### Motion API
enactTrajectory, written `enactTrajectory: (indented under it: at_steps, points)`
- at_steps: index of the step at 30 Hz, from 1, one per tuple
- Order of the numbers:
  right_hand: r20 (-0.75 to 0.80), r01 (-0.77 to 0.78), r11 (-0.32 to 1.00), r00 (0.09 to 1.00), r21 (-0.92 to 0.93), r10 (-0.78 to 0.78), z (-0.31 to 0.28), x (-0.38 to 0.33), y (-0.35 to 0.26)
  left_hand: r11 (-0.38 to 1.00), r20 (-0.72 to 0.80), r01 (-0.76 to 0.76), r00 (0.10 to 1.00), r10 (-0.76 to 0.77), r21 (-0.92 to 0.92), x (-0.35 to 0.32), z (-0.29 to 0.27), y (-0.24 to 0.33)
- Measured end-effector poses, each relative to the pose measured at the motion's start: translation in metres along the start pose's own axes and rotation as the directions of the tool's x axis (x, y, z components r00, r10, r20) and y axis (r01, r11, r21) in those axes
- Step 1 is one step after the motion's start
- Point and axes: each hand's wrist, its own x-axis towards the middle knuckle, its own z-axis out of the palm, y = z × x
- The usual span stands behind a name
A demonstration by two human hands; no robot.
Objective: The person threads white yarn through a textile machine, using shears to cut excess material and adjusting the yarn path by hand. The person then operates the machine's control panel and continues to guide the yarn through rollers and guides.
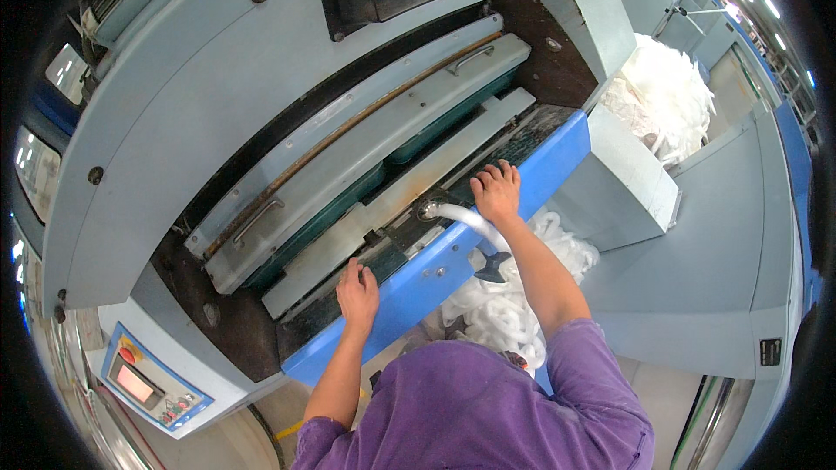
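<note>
My left hand (357, 298) rests at the top edge of a long blue panel (409, 283), its fingers apart and reaching onto the dark ledge behind. Farther right, my right hand (497, 191) lies on the same edge with fingers spread and slightly bent; neither hand holds anything. Between them a thick white fiber sliver (470, 219) comes out of a round metal funnel (428, 209). It bends over the panel and passes behind my right forearm. A black knob-like part (493, 267) sits on the panel's front, beside that forearm.
Behind the ledge, the grey machine's opening holds a long cover (366, 165) with two metal handles. Loose white sliver (488, 318) heaps below the panel. More white fiber (662, 100) piles at the far right. A control panel (152, 383) with screen and red button stands lower left.
</note>
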Motion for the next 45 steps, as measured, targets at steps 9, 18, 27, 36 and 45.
enactTrajectory:
  at_steps: [9,18,27,36,45]
  points:
    - [-0.025,0.012,1.000,1.000,-0.016,-0.012,0.0026,-0.0003,0.0009,1.000,0.009,0.008,1.000,-0.008,-0.021,-0.0003,-0.0003,0.0009]
    - [-0.002,0.001,1.000,1.000,0.000,-0.001,0.0014,0.0005,-0.0004,0.999,-0.006,-0.052,0.999,0.052,-0.010,0.0017,0.0031,-0.0056]
    - [0.027,-0.001,0.998,1.000,-0.066,0.003,0.0020,0.0004,-0.0003,0.999,0.013,-0.025,1.000,0.026,-0.038,0.0018,0.0017,-0.0040]
    - [-0.023,0.035,0.999,0.999,-0.040,-0.036,0.0057,-0.0003,0.0022,0.999,0.013,0.030,0.999,-0.029,-0.031,0.0005,0.0028,-0.0032]
    - [-0.023,0.040,0.998,0.999,-0.056,-0.042,0.0057,-0.0005,0.0026,0.999,-0.012,-0.030,0.999,0.030,-0.012,0.0009,0.0041,-0.0061]
